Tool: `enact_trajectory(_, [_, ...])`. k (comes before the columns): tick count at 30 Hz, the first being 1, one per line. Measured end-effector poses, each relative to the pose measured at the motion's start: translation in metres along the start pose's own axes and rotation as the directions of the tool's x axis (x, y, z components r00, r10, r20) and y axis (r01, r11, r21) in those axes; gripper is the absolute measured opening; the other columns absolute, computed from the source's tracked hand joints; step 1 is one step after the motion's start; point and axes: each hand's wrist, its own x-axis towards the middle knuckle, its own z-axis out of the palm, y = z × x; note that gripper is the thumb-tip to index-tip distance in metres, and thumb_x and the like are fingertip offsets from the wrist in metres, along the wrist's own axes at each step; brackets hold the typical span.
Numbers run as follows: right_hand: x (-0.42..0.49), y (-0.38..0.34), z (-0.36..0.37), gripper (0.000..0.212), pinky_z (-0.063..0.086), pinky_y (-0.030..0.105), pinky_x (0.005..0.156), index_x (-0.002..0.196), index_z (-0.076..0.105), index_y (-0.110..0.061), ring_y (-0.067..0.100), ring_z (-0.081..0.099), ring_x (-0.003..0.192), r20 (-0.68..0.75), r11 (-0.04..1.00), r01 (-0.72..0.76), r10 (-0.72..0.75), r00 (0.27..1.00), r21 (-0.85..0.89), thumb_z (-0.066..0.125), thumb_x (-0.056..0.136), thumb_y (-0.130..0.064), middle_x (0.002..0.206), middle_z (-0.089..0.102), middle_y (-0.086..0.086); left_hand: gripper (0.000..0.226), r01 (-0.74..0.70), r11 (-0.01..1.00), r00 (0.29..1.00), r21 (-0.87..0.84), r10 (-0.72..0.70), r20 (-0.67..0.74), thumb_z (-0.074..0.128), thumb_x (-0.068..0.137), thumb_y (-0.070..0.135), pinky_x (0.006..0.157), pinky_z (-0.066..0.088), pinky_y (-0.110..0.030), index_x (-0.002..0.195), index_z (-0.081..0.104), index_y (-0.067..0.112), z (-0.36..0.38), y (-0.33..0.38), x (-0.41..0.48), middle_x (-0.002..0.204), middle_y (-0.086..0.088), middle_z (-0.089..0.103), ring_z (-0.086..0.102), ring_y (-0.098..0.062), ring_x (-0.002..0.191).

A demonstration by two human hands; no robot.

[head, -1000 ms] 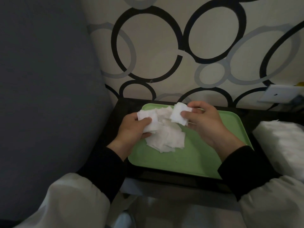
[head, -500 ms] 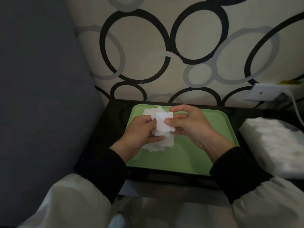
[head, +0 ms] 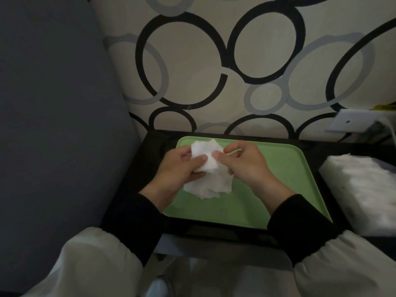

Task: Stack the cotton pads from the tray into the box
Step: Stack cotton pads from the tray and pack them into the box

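A green tray [head: 278,189] lies on a black table. A loose heap of white square cotton pads [head: 212,185] sits on its left half. Above the heap my left hand [head: 182,170] grips a small stack of cotton pads [head: 205,157] between thumb and fingers. My right hand [head: 242,166] is just to the right of that stack, its thumb tip touching the stack's edge and its fingers curled. The box [head: 362,187], filled with white pads, stands to the right of the tray.
A dark grey upholstered surface [head: 53,125] rises at the left. Behind the black table [head: 147,159] is a wall with black and grey rings. A white wall socket [head: 351,123] with a cable is at the right. My knees in light trousers fill the foreground.
My right hand carried one pad leftward and laid it onto the stack in my left hand. The stack now sits squared between both thumbs. The view shifted slightly left.
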Motion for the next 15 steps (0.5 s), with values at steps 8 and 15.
enact_trajectory(8, [0.001,0.011,0.02,0.004,0.045,0.012,0.062,0.085,0.074,-0.024,0.004,0.062,0.073,0.159,0.934,0.166,-0.12,0.98,-0.317,0.07,0.086,-0.023,0.079,0.068,-0.013,0.014,0.017,0.994,0.936,-0.104,-0.052,-0.348,0.061,0.095,0.011,0.069,0.056,-0.03,0.104,0.069,0.019,-0.043,-0.002,0.008,0.112,-0.008,0.07,0.068,-0.021,0.098])
enact_trajectory(15, [-0.004,0.009,0.037,0.024,0.044,0.029,0.07,0.088,0.062,-0.031,0.011,0.056,0.083,0.213,0.76,0.2,-0.083,0.974,-0.619,0.079,0.077,-0.045,0.091,0.058,-0.012,0.018,-0.015,1.0,0.95,-0.008,0.012,-0.312,0.061,0.095,0.013,0.066,0.056,-0.026,0.108,0.07,0.02,-0.044,-0.003,0.006,0.106,-0.002,0.072,0.069,-0.018,0.095])
